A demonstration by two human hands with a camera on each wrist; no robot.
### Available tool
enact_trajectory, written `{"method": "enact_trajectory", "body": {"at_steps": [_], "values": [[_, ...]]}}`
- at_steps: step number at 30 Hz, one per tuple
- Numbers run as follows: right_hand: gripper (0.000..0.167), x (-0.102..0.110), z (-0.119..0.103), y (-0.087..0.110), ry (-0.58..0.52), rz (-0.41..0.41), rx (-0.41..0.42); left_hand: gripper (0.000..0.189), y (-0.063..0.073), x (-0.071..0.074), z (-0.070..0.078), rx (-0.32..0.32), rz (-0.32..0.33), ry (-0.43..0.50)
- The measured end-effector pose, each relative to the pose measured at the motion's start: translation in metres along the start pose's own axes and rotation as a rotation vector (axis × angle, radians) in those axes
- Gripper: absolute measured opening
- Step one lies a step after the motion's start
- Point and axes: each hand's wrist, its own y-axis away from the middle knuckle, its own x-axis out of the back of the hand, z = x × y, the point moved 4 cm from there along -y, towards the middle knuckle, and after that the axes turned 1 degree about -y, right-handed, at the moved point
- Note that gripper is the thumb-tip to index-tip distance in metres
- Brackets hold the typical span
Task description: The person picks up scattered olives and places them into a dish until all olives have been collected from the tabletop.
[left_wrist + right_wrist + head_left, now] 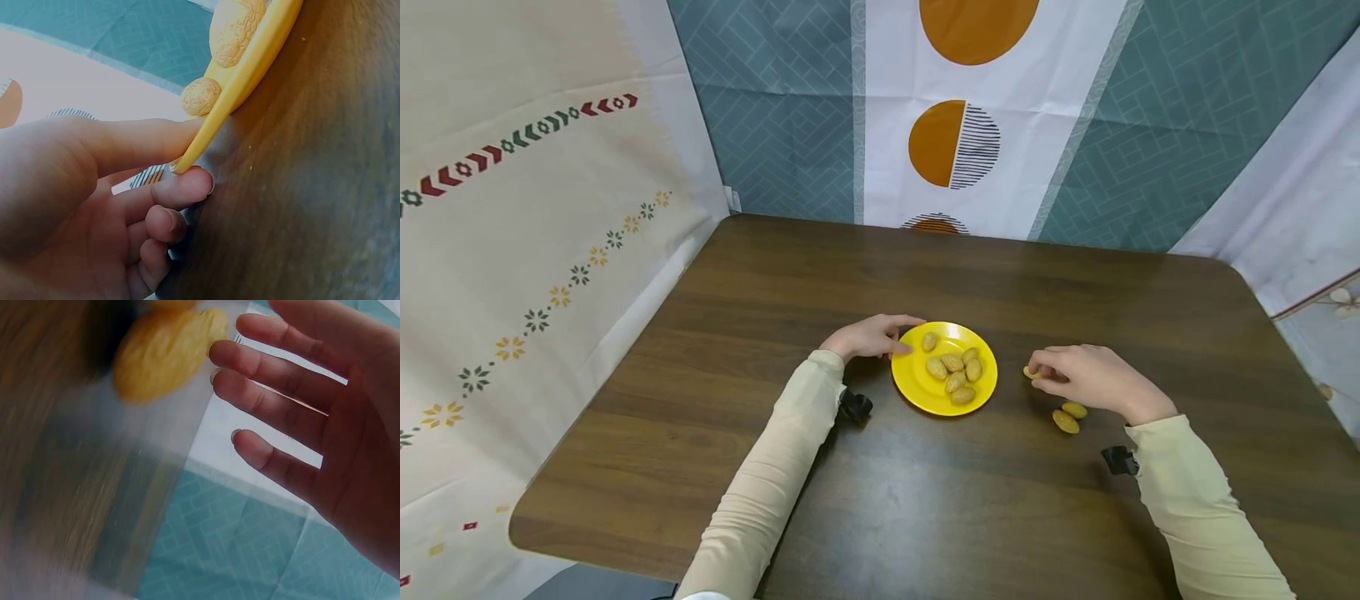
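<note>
A round yellow plate (917, 392) holds several wrinkled, yellow-brown oval pieces (956, 381) that look like nuts. My left hand (868, 337) pinches its left rim, thumb above and fingertip below, as the left wrist view shows. The thumb lies close to a wrinkled piece (201, 96). To the right of the plate, my right hand (1093, 379) is low over the table with loosely bent fingers. One oval piece (1030, 372) shows at its fingertips. Two more (1065, 421) lie below the palm. In the right wrist view a blurred piece (156, 356) is beside the spread fingers.
Everything stands on a brown wooden table (820, 275) with rounded corners. Patterned cloths (782, 125) hang behind it and on both sides. Each wrist carries a small black camera (855, 405).
</note>
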Motion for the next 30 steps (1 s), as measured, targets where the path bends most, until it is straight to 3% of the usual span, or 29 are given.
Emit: {"method": "enact_trajectory", "body": {"at_steps": [10,17,23,30], "values": [[0.014,-0.002,0.022,0.023,-0.026,-0.089,-0.038,0.056,0.0,-0.002,-0.001,-0.002,0.001,0.003],[0.034,-0.01,0.032,0.039,-0.114,-0.153,-0.028,0.056,0.001,-0.001,-0.001,0.0,0.004,0.004],[0.041,-0.015,0.031,0.041,-0.153,-0.147,0.001,0.056,0.002,0.001,-0.001,0.015,0.009,0.006],[0.033,-0.017,0.031,0.039,-0.146,-0.145,0.053,0.056,0.0,0.0,0.0,0.014,0.006,0.007]]}}
